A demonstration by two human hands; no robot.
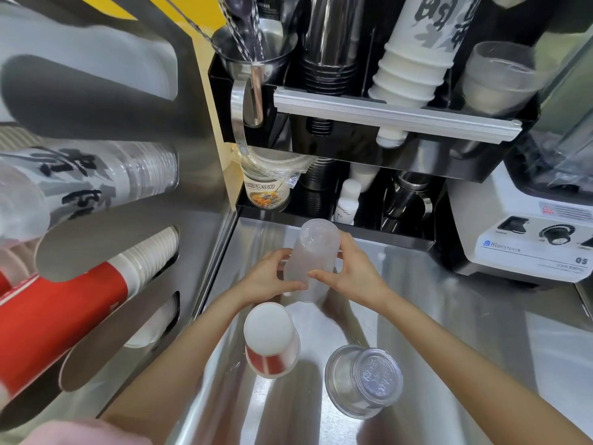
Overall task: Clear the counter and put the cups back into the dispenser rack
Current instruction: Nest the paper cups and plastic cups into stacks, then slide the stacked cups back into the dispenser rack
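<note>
An upside-down stack of frosted plastic cups stands on the steel counter, gripped from both sides by my left hand and my right hand. Nearer to me, a red-and-white paper cup sits inverted on the counter. To its right a clear plastic cup also rests upside down. On the left, the steel dispenser rack holds slanted stacks: printed clear cups above, red paper cups below.
A black shelf unit at the back holds steel cups, white paper cups, spoons in a jug and a small bottle. A white blender base stands at the right. A printed can sits under the shelf.
</note>
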